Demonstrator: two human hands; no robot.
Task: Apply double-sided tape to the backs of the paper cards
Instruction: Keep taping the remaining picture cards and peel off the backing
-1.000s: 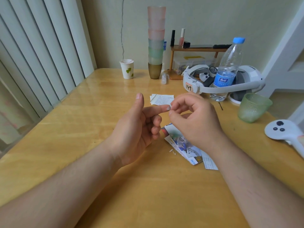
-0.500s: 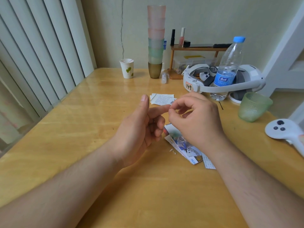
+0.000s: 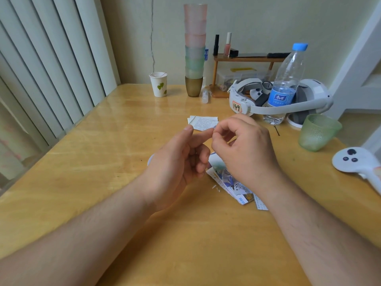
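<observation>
**Fingertips meet above the cards**

Both forearms reach in from the near edge of the wooden table (image 3: 86, 166) and the hands meet above its middle. The left hand (image 3: 177, 162) is held thumb-side up: thumb straight and pointing away from the person, index finger stretched out to the right, the other three fingers curled loosely into the palm. The right hand (image 3: 245, 149) shows its back to the camera, fingers bent, with thumb and index finger pinched together right at the tip of the left index finger. Whatever sits between those fingertips is too small to make out; a piece of tape cannot be confirmed.

Under the right hand and wrist, a small pile of paper cards (image 3: 233, 182) lies flat on the table, printed side up in blue and white. The pile's long axis runs diagonally, from under the hands toward the near right. A few white scraps (image 3: 216, 187) lie just beside its left edge. A folded white paper (image 3: 203, 122) with fine print lies flat farther back, beyond the fingertips, its long side running left to right.
</observation>
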